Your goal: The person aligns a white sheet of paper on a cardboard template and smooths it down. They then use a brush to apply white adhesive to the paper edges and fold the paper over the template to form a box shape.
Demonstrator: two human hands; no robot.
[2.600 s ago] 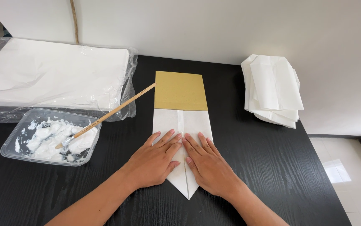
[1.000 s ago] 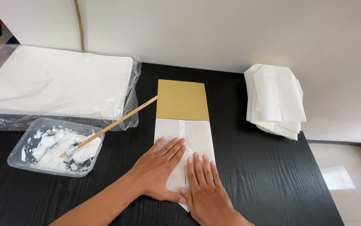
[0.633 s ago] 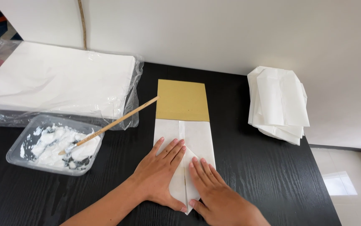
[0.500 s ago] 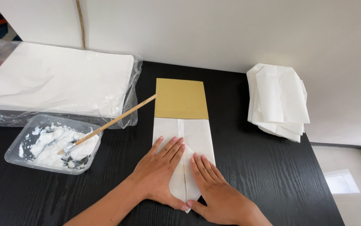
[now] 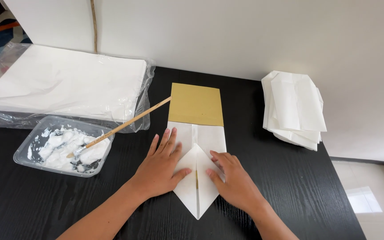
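The black worktop [image 5: 289, 195] carries everything here. Far left of the folded white paper [image 5: 197, 178] lies the largest item, a flat stack of white sheets in a clear plastic wrapper [image 5: 63, 84], its loose film crumpled along the near edge. Well to the right of the paper sits a smaller pile of folded white pieces [image 5: 294, 109], roughly alike in shape. Touching the far end of the paper is a plain mustard-yellow rectangle [image 5: 196, 104], which may be a card or part of the same sheet; the view does not settle it. Left of the paper stands a clear shallow tray of white paste [image 5: 65, 144], with a wooden-handled brush [image 5: 120, 128] resting in it, its handle pointing toward the yellow rectangle.

Since a moment ago the right hand [image 5: 232, 182] has slid from the lower tip up onto the right flap, so both diagonal flaps now meet along the centre line and the near end forms a clean point. The left hand [image 5: 160, 166] still lies flat on the left flap. Both hands are spread open, palms down, pressing, gripping nothing.
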